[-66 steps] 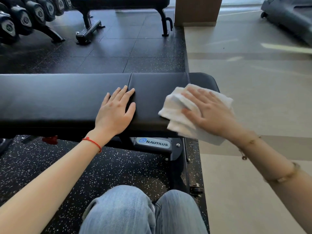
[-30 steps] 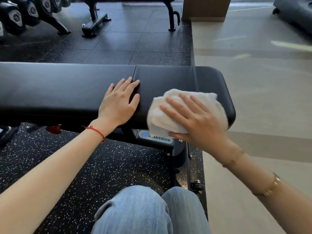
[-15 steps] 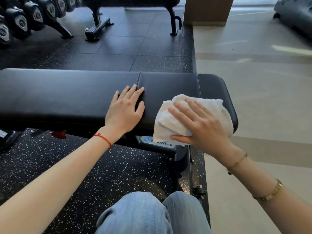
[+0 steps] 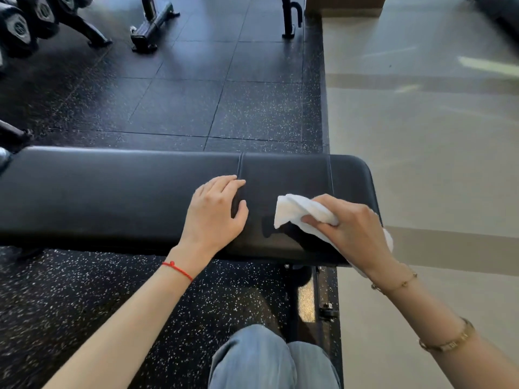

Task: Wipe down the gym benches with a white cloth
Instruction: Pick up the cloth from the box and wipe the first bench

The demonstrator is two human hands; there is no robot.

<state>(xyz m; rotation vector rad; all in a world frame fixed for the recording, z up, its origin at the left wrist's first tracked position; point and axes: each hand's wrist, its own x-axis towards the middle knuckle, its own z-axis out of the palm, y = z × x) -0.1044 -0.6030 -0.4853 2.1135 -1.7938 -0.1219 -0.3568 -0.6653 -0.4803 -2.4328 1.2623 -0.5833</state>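
Note:
A black padded gym bench [image 4: 112, 192] runs across the view from the left edge to its rounded right end. My right hand [image 4: 354, 231] grips a bunched white cloth [image 4: 297, 211] above the bench's right end, thumb pinching the fabric; one corner of the cloth sticks out to the left. My left hand [image 4: 216, 211] rests on the pad near the seam, its fingers loosely bent and holding nothing. A dark damp patch shows on the pad under the cloth.
Dumbbells on a rack [image 4: 19, 29] stand at the back left. The feet of another bench [image 4: 151, 26] are at the top centre. Black speckled rubber flooring meets beige floor [image 4: 435, 136] on the right. My knees in jeans [image 4: 269, 360] are just below the bench.
My right hand has gone from pressing the cloth flat to bunching it and lifting it off the pad. My left hand's fingers have curled slightly. The view has tilted down toward the bench.

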